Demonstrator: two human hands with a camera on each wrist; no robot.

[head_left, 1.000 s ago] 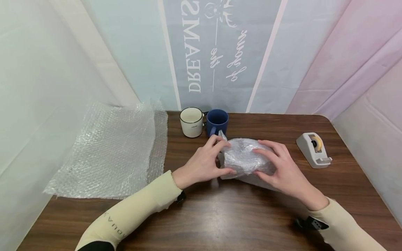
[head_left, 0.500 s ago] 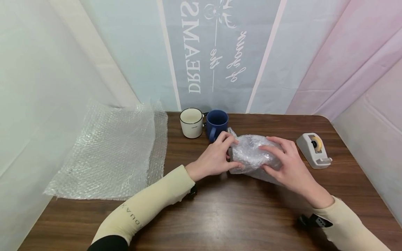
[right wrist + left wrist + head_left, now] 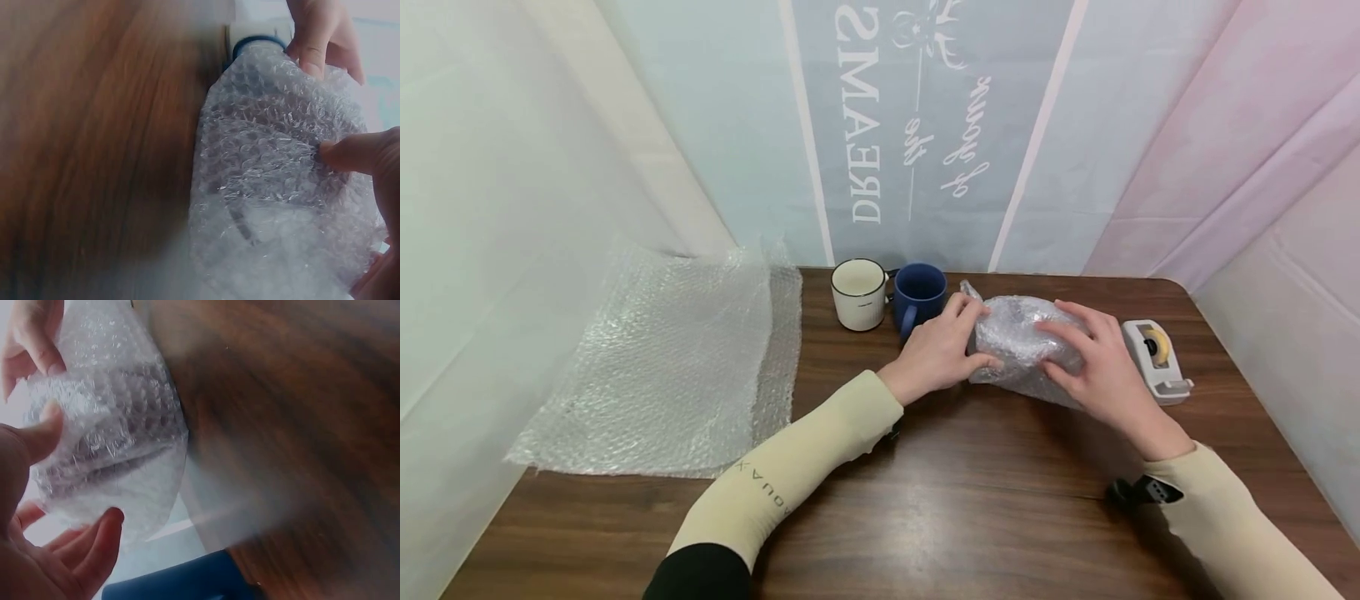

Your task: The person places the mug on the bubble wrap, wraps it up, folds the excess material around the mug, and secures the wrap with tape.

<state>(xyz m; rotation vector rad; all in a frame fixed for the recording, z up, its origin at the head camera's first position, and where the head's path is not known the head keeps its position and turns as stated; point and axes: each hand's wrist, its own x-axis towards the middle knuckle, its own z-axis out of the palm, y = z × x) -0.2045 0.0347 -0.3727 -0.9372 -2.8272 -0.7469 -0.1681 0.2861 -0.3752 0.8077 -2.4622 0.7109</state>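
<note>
A bubble-wrapped bundle [image 3: 1013, 332] is gripped between both hands, right of the mugs; its contents are hidden under the clear layers. My left hand [image 3: 942, 343] holds its left end, thumb on the near side and fingers on the far side. At the other end, my right hand [image 3: 1103, 367] grips with thumb in front and fingers spread over the top. Seen from the right wrist, the thumb presses into the bubble wrap [image 3: 269, 156], and loose plastic flares out at the end. A twisted tip of wrap sticks up beside the left fingers.
A white mug with a dark rim [image 3: 858, 296] and a blue mug [image 3: 919, 292] stand at the back of the wooden table [image 3: 925, 517]. Flat bubble wrap sheets [image 3: 662, 367] lie on the left. A white tape dispenser [image 3: 1157, 362] stands close behind the right hand.
Both hands have carried the bundle to the right and toward the back, closer to the tape dispenser, keeping their hold. Mugs and flat sheets stay where they were.
</note>
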